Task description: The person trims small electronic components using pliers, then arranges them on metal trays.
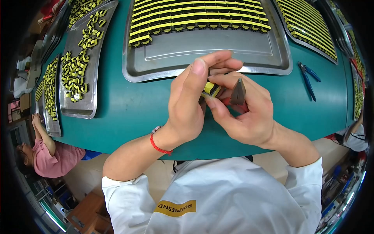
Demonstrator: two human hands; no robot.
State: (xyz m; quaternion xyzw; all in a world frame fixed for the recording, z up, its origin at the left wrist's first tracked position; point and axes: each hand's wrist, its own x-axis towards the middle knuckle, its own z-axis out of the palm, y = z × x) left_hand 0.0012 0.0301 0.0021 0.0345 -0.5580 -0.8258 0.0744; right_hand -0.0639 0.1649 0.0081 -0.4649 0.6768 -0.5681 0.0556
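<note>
Although both hands meet just in front of the near rim of the large steel tray (206, 58), only the right hand (249, 111) plainly grips the yellow-and-black coil component (211, 89): its thumb and index finger are clamped on the piece, in front of that tray. Red-handled long-nose pliers (238, 93) lie in the same hand, their dark tips pointing toward the tray. The left hand (187, 97) is cupped around the component's other side, thumb raised and fingers curled behind; I cannot tell whether those fingers press on it. Inside the tray, neat component rows (198, 17) fill the far part, the nearest row holding only a short run at its left end. Left of the tray, loose coil components (74, 74) are heaped on a narrower tray (83, 110); blue-handled cutters (307, 80) lie to its right on the green tabletop (136, 117).
</note>
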